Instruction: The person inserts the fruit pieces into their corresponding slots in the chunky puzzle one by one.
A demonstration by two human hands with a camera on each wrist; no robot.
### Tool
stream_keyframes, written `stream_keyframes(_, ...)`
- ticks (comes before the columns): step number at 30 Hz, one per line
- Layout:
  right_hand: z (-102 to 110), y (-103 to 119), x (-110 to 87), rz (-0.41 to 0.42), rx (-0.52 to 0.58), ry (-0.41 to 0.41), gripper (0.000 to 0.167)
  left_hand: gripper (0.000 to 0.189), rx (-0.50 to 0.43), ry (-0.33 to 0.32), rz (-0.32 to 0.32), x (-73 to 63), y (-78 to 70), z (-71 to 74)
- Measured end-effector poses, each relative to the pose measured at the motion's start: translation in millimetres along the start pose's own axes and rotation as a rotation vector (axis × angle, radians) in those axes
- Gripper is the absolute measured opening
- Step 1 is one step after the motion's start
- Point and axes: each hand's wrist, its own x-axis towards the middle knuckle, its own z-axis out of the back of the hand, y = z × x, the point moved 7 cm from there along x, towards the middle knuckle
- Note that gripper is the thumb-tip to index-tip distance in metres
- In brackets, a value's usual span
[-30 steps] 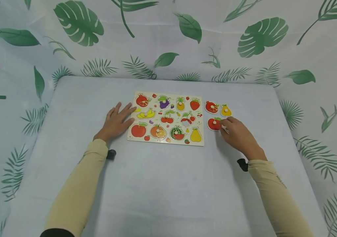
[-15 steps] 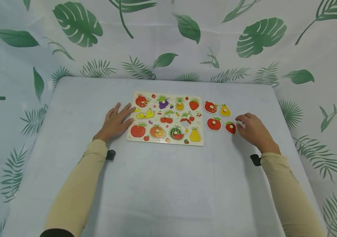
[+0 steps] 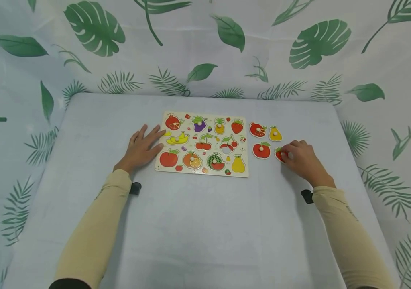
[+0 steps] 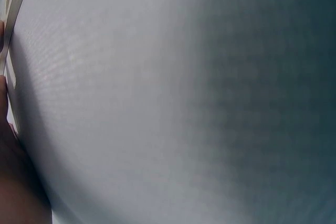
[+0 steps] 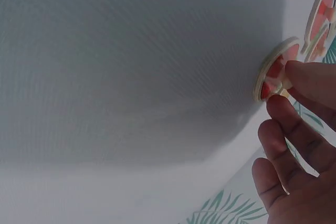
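A wooden fruit puzzle board (image 3: 190, 171) lies flat on the table in the head view. My left hand (image 3: 137, 150) rests with spread fingers on its left edge; only slivers of those fingers show in the left wrist view. To the right of the board, my right hand (image 3: 301, 158) pinches the small knob of a strawberry puzzle piece (image 3: 279, 154) between thumb and index finger. The right wrist view shows this strawberry piece (image 5: 273, 74) close to the tabletop, the other fingers loosely bent below. Near it lie a red apple piece (image 3: 259, 151), a pomegranate piece (image 3: 254, 131) and a pear piece (image 3: 275, 136).
Several fruit pieces with knobs sit in the board, among them grapes (image 3: 199, 125), a pineapple (image 3: 219, 127) and a watermelon (image 3: 217, 162). A white cloth covers the table (image 3: 198, 224). Behind it hangs a leaf-patterned backdrop (image 3: 198, 40).
My right hand let go of the apple piece, moved right to beside the strawberry piece, then came back left and took hold of its knob. The left hand stayed still.
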Motion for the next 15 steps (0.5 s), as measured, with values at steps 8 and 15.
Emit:
stream_keyframes(8, -3.0, 4.7, 2.1, 0.023, -0.029, -0.022, 0.014, 0.064, -0.006, 0.003, -0.007, -0.2, 0.2, 0.4)
stream_keyframes(15, -4.9, 4.2, 2.8, -0.019, -0.028, 0.002, 0.014, 0.064, -0.010, 0.002, -0.015, -0.6, 1.6, -0.5)
